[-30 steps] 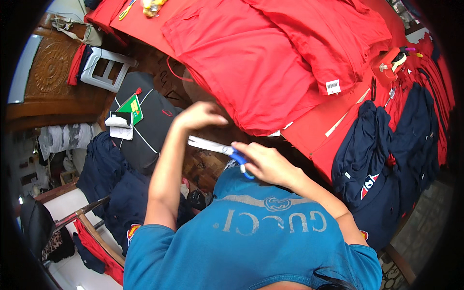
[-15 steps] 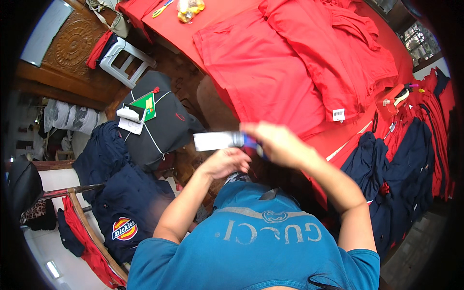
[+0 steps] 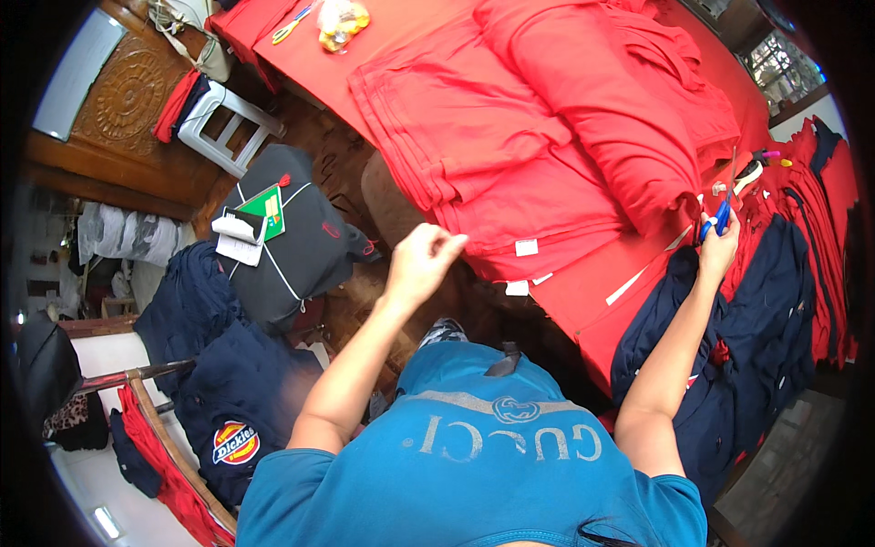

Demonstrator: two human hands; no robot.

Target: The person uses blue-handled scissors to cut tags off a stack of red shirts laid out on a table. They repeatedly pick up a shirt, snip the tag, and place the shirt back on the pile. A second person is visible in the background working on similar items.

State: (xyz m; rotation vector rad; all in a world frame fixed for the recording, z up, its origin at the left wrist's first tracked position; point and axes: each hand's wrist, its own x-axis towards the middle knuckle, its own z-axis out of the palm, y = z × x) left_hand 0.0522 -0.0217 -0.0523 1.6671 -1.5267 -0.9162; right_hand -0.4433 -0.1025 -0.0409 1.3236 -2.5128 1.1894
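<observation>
My right hand (image 3: 720,248) is closed round the blue handles of a pair of scissors (image 3: 718,219), at the right side of the red-covered table. The blades point away from me, beside a red folded garment (image 3: 629,137). My left hand (image 3: 422,264) is raised near the table's front edge, thumb and fingers pinched together. Whatever it pinches, if anything, is too small to make out. Close to that hand lies the corner of a red garment stack (image 3: 510,164), with small white labels (image 3: 527,247) along its near edge.
A dark wrapped bundle (image 3: 305,223) tied with white cord stands left of the table, papers on top. Navy garments (image 3: 228,365) are piled at the left, and more navy clothes (image 3: 756,319) hang at the right. Yellow-handled scissors (image 3: 284,33) lie far left on the table.
My right hand has moved right, from beside my left hand to the table's right side. My left hand has risen slightly. The top red garment's near end is now folded back, uncovering labels below.
</observation>
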